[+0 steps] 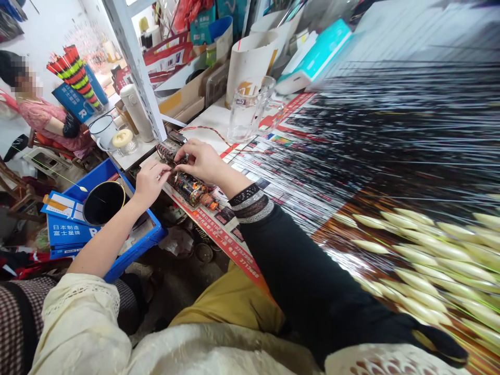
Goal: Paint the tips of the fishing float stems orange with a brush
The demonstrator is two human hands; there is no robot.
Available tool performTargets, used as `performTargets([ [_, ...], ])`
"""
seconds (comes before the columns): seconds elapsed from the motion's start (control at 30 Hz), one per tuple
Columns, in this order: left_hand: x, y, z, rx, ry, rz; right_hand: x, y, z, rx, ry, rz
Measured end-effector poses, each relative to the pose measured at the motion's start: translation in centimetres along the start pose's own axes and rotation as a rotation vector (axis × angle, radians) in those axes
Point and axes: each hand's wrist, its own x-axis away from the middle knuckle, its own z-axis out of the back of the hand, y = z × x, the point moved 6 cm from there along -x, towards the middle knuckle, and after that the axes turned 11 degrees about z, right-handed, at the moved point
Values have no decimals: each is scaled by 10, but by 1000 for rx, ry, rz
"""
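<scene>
At the table's edge, my left hand [149, 182] is closed in a pinch beside a small paint-spattered cylindrical device [189, 188]. My right hand [203, 162], below a black sleeve, reaches over the same device with thumb and fingers pinched close to the left fingertips. Whatever lies between the fingers of either hand is too small or hidden to make out. A red and black twisted wire [213, 130] runs behind the device. Many pale yellow fishing floats [417, 255] with thin dark stems lie on the right of the table.
A blue crate [158, 234] holding boxes and a black cylindrical container [103, 204] stands left. One float [82, 188] shows above it. A glass mug [244, 117], white post [135, 67] and teal box [316, 57] stand beyond my hands. Another person [45, 117] sits far left.
</scene>
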Motion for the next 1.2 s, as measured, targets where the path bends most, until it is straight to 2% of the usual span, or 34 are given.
performTargets([
  [0.23, -4, 12, 6, -74, 80, -100, 0, 4, -2, 10, 7, 34],
  [0.47, -7, 13, 3, -87, 65, -73, 1, 9, 4, -34, 38, 35],
  [0.63, -7, 6, 0, -110, 37, -9, 0, 9, 0, -84, 1, -19],
  [0.83, -9, 16, 1, -147, 54, -67, 2, 12, 0, -176, 48, -107],
  [1.07, -18, 27, 6, -222, 84, -150, 1, 16, 9, -105, 66, -112],
  [1.2, -28, 28, 6, -213, 65, -161, 0, 18, 10, -168, 59, -106],
])
